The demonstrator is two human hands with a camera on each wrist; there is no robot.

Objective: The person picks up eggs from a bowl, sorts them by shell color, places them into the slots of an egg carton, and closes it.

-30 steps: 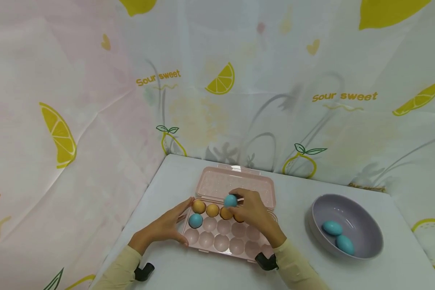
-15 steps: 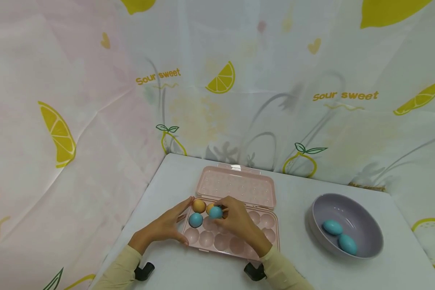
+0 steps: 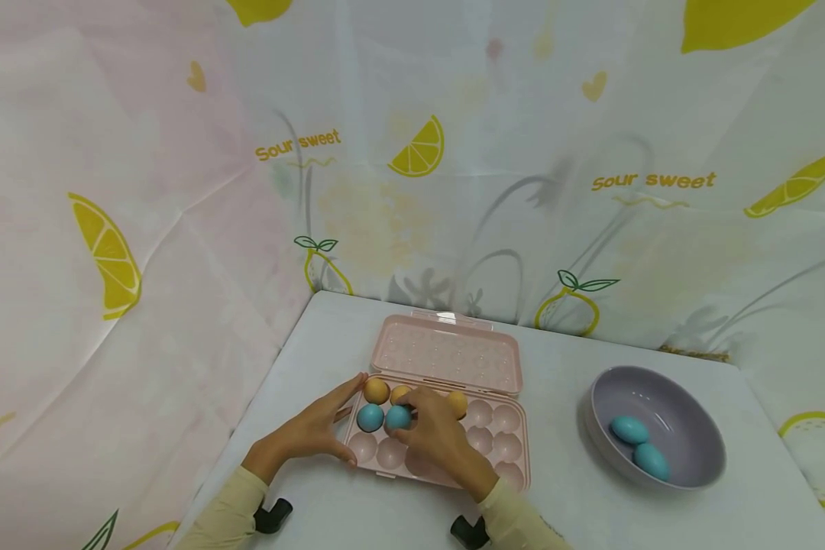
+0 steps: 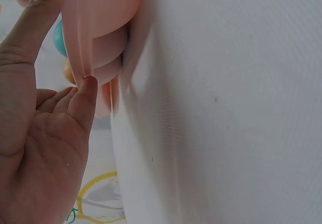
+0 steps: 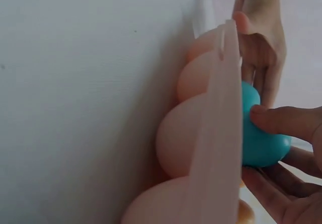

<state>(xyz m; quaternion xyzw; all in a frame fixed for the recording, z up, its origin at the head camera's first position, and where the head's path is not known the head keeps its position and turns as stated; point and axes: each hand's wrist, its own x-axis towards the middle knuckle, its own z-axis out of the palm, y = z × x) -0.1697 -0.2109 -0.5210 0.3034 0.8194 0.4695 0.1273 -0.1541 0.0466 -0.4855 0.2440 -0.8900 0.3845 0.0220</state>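
Observation:
A pink egg box (image 3: pixel 517 466) lies on the table with its lid (image 3: pixel 447 355) folded back. My left hand (image 3: pixel 305 434) spans its left end, fingers fairly straight, thumb by the front corner and fingertips by the back corner; the left wrist view shows fingers touching the rim. My right hand (image 3: pixel 440 439) pinches a blue egg (image 5: pixel 266 146) at the second hollow of the middle row. Left of it sits another blue egg (image 3: pixel 370 418). Yellow-orange eggs stand in the back row, such as the leftmost orange egg (image 3: pixel 376 390); part of that row hides behind my right hand.
A grey-purple bowl (image 3: pixel 708 470) stands at the right of the white table (image 3: pixel 557 428), with two blue eggs (image 3: pixel 629 429) inside. Printed cloth walls (image 3: pixel 357 221) rise behind and at the left of the table.
My right hand has carried the blue egg left and down, from above the back row to the middle row beside the other blue egg. My left hand has stayed at the box.

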